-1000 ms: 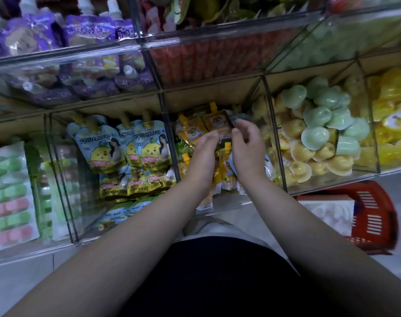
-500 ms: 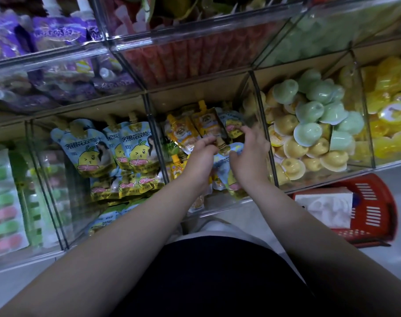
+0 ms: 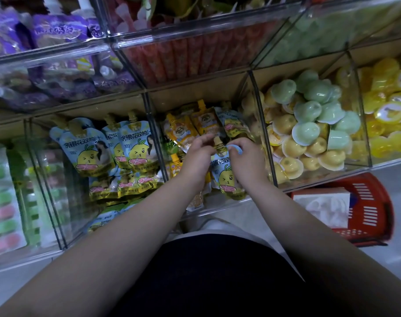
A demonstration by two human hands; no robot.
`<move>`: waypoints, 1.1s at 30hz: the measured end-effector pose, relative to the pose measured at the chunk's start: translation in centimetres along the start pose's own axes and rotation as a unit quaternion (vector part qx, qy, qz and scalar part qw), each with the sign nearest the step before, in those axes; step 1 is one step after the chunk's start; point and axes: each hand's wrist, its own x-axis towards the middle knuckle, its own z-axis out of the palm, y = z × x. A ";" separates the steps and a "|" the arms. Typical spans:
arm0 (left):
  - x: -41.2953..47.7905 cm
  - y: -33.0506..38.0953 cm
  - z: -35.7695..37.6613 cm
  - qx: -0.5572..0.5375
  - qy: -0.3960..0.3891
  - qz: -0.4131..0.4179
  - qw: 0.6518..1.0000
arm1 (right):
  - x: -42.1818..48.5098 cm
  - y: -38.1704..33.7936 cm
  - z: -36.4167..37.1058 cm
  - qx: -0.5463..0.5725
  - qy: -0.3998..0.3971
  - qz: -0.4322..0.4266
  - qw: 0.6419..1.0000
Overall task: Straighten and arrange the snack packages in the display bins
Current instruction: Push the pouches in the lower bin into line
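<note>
Middle clear acrylic bin (image 3: 195, 97), lower tier: mixed load. Orange-yellow spouted pouches (image 3: 183, 133) lean at the back, and one light-blue spouted pouch with a yellow cartoon fruit (image 3: 224, 177) stands near the front right, roughly upright, gold cap up.

Bin to the left: a row of matching light-blue fruit pouches (image 3: 135, 145), front faces out, more lying flat below them. Bin to the right: round jelly cups, pale green and yellow (image 3: 309, 124), heaped loose. Far right: all-yellow jelly cups (image 3: 387, 106). Far left: green and pink strip packs (image 3: 2, 202), blurred.

Upper tier: purple spouted pouches (image 3: 55, 30), then orange-red stick packs (image 3: 183, 58). Its front lip overhangs the lower bins.

On the floor at right: red plastic basket (image 3: 373, 213) with a white package (image 3: 320, 207) inside.

Hands are close together, both on the light-blue spouted pouch. Left hand (image 3: 198, 156) pinches beside the cap. Right hand (image 3: 247, 159) curls its fingers over the top right corner. Both forearms cover the lower part of the middle bin.
</note>
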 end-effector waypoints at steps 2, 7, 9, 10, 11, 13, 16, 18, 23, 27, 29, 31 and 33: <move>0.0 0.0 -0.4 0.000 -0.006 0.006 1.000 | 0.2 -0.3 -0.1 0.030 -0.001 0.025 0.999; -0.3 0.3 -2.3 -0.006 -0.015 0.001 1.000 | 0.2 -2.5 -0.1 0.143 -0.010 0.079 0.986; -0.5 0.4 -3.2 -0.019 -0.014 -0.003 1.000 | 0.2 -3.9 0.2 0.210 -0.018 0.104 0.972; -0.6 0.5 -3.6 -0.032 -0.017 -0.003 0.999 | 0.2 -4.6 0.4 0.252 -0.024 0.124 0.959; -0.7 0.7 -4.1 -0.043 -0.021 -0.003 0.999 | 0.2 -5.3 0.6 0.289 -0.028 0.141 0.946; -0.7 1.0 -5.1 -0.053 -0.024 0.001 0.998 | 0.0 -6.2 1.2 0.327 -0.038 0.154 0.931; -0.9 1.3 -6.8 -0.067 -0.012 0.004 0.998 | -0.5 -7.3 2.4 0.347 -0.054 0.149 0.924; -1.1 1.3 -8.0 -0.077 -0.003 0.002 0.997 | -1.0 -8.0 3.2 0.344 -0.062 0.147 0.925; -1.4 1.6 -10.9 -0.088 0.015 0.017 0.996 | -1.9 -9.9 5.6 0.321 -0.083 0.140 0.933; -1.5 2.1 -13.7 -0.111 0.048 0.026 0.992 | -2.8 -11.1 7.5 0.287 -0.101 0.116 0.945; -1.4 2.2 -15.2 -0.125 0.080 0.025 0.989 | -3.4 -11.7 8.6 0.252 -0.113 0.099 0.956; -1.2 2.3 -16.6 -0.133 0.095 0.025 0.986 | -4.2 -12.2 9.9 0.226 -0.133 0.081 0.962; -1.1 2.4 -18.0 -0.141 0.108 0.026 0.984 | -5.0 -12.6 11.2 0.204 -0.149 0.061 0.966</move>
